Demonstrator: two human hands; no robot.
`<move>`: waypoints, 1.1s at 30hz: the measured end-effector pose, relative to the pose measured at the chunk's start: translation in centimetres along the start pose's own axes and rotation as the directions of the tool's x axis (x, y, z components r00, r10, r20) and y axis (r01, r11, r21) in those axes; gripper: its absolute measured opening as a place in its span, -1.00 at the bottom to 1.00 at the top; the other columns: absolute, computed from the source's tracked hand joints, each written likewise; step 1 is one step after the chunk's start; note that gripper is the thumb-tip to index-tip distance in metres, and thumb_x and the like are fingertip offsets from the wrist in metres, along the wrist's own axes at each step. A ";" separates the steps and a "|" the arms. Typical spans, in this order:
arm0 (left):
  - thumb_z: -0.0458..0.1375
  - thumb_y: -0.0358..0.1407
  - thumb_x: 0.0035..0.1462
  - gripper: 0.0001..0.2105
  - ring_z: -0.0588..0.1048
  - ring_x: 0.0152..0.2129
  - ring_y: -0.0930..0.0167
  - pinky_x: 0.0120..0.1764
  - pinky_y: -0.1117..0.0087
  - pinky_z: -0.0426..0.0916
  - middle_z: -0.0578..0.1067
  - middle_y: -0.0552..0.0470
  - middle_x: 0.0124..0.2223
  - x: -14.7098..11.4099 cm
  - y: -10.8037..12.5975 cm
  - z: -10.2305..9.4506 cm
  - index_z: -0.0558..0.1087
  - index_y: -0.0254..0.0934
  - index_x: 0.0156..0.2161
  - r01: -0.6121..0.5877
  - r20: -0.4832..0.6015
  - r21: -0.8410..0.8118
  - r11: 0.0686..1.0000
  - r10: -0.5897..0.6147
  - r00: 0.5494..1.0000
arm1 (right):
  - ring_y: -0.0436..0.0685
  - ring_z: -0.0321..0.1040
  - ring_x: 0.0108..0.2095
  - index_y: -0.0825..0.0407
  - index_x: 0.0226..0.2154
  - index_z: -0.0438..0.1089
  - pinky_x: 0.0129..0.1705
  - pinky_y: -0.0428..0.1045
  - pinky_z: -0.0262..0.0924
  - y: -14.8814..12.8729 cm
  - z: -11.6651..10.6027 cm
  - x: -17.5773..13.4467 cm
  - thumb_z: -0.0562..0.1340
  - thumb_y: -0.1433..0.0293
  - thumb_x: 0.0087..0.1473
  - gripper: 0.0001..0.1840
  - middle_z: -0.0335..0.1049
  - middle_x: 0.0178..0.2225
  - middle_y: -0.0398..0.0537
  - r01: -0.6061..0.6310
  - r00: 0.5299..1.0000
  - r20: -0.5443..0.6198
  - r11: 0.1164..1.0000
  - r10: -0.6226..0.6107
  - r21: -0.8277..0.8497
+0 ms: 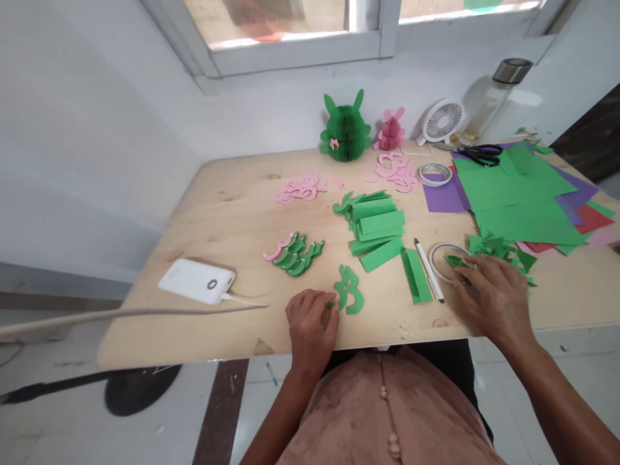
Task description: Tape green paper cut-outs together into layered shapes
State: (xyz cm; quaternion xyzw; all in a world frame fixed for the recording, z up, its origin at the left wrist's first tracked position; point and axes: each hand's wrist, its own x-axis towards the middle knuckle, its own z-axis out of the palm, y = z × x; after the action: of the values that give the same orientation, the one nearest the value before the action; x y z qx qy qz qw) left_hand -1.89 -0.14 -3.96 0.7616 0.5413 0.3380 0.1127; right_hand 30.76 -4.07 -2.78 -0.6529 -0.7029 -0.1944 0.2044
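Observation:
My left hand (312,320) rests at the table's front edge, fingers curled, with a bit of green paper showing between thumb and fingertip. Touching it on the right are curvy green paper cut-outs (354,297). My right hand (501,294) is bent over a roll of tape (431,263), its fingertips closed at a small green paper scrap (454,260). More green scraps (489,244) lie behind that hand, partly hidden by it. Between the hands are a folded green strip (415,276) and a white pen (429,270).
Green strips (380,226) are stacked mid-table. Pink cut-outs (300,188) and a pile of green-and-pink cut-outs (298,255) lie left. Coloured sheets (513,200), scissors (482,155), a small fan (442,121) and a bottle (494,103) stand right. A cable runs from a white power bank (194,281).

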 end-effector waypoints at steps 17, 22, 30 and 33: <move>0.07 -0.37 0.16 -0.88 0.42 -0.25 0.28 -0.09 0.17 0.22 0.51 -0.02 -0.31 -0.1 -0.5 0.5 0.43 -0.22 -0.23 -0.039 -0.027 -0.006 0.999 0.039 0.999 | 0.35 0.19 0.07 0.02 -0.42 0.45 0.01 0.26 0.07 -0.6 1.3 1.4 0.21 0.35 0.05 -0.89 0.41 -0.04 0.07 -0.058 0.997 0.065 0.993 0.051 0.104; 0.05 -0.35 0.17 -0.88 0.43 -0.26 0.28 -0.09 0.18 0.23 0.51 -0.02 -0.31 0.0 -0.5 0.4 0.43 -0.22 -0.23 -0.050 -0.055 -0.006 0.999 0.050 0.997 | 0.34 0.22 0.05 -0.01 -0.42 0.46 -0.01 0.29 0.14 0.6 1.7 1.0 0.21 0.30 0.04 -0.85 0.43 -0.08 0.08 -0.113 0.993 0.063 0.967 0.102 0.227; 0.06 -0.36 0.17 -0.90 0.43 -0.25 0.29 -0.08 0.19 0.23 0.51 -0.01 -0.32 0.4 0.1 0.5 0.42 -0.23 -0.24 -0.072 -0.078 -0.047 0.996 0.069 0.995 | 0.26 0.33 -0.03 -0.02 -0.39 0.45 0.01 0.26 0.19 0.9 0.8 0.9 0.22 0.28 0.06 -0.86 0.49 -0.17 0.04 -0.244 0.965 0.022 0.862 0.261 0.444; 0.08 -0.35 0.16 -0.91 0.43 -0.26 0.30 -0.08 0.19 0.24 0.52 -0.01 -0.33 0.4 0.2 0.5 0.42 -0.23 -0.25 -0.076 -0.077 -0.063 0.995 0.072 0.994 | 0.23 0.38 -0.08 -0.02 -0.40 0.46 0.01 0.23 0.20 0.8 -0.1 1.0 0.24 0.26 0.05 -0.85 0.49 -0.19 0.02 -0.376 0.912 0.091 0.731 0.399 0.570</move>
State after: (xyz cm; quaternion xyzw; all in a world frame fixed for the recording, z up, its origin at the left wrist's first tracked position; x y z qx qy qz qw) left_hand -1.39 0.27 -4.06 0.7638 0.5050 0.3881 0.1049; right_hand 31.50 -3.17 -2.16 -0.6884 -0.5725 0.0620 0.4410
